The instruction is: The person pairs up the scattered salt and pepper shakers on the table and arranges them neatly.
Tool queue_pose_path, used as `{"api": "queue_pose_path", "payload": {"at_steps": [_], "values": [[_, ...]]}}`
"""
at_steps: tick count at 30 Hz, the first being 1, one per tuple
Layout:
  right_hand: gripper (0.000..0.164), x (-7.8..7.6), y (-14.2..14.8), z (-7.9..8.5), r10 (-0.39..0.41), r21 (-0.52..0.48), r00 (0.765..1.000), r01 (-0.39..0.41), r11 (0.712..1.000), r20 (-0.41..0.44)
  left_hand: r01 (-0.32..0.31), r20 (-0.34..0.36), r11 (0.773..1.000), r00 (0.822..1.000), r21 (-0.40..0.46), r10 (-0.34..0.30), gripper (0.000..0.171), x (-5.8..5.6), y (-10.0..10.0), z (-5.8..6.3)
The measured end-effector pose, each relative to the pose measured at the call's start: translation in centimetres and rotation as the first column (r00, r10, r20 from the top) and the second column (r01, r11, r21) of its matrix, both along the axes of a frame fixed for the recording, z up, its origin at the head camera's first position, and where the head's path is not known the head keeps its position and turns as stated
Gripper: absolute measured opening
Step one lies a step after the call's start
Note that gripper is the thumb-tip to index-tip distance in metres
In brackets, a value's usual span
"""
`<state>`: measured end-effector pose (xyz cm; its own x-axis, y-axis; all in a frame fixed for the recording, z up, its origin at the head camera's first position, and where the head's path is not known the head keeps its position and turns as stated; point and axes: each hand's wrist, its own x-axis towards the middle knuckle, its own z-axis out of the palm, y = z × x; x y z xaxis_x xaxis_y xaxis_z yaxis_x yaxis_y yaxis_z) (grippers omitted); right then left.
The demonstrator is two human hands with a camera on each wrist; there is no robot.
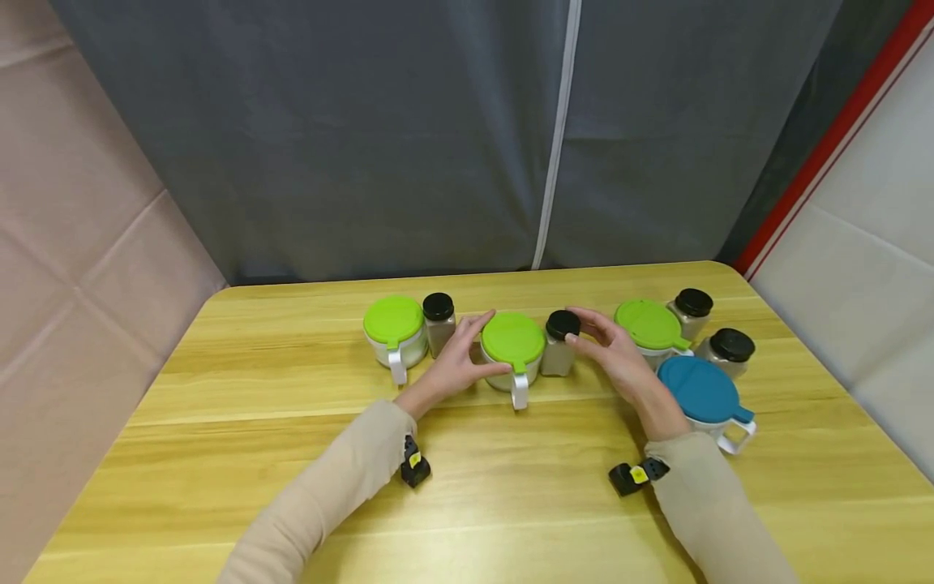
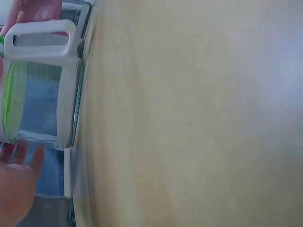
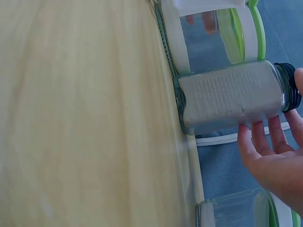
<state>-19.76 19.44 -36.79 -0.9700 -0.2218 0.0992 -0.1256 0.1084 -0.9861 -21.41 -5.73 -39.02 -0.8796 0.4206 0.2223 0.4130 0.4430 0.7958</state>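
Near the middle of the table stands a clear seasoning jar (image 1: 513,341) with a green lid and a white handle facing the front edge. My left hand (image 1: 458,362) holds it, thumb at the front of the lid and fingers round the left and far side. Close on its right is a square glass spice jar (image 1: 559,358) with a black cap. My right hand (image 1: 619,357) pinches this one near the cap, thumb in front and fingers behind. In the right wrist view the spice jar (image 3: 232,97) stands beside the green-lidded jar (image 3: 206,40), base at the tabletop.
Left of my left hand stand another green-lidded jar (image 1: 394,328) and a black-capped spice jar (image 1: 439,323). Right of my right hand are a third green-lidded jar (image 1: 649,326), a blue-lidded jar (image 1: 699,391) and two black-capped jars (image 1: 691,308). Grey curtain (image 1: 365,146) hangs behind the table.
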Motion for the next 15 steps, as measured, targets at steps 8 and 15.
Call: {"api": "queue_pose_path", "payload": {"at_steps": [8, 15], "values": [[0.057, -0.2, -0.1, 0.1, -0.043, 0.009, 0.999, 0.043, 0.999, 0.031, 0.02, 0.079, 0.987, 0.996, 0.16, -0.033, 0.078, -0.1, 0.3, -0.3], [0.057, -0.6, -0.6, 0.1, -0.096, -0.014, 0.994, 0.097, 0.995, 0.051, 0.027, 0.144, 0.981, 0.988, 0.193, -0.056, 0.075, 0.3, 0.7, 1.2]]}}
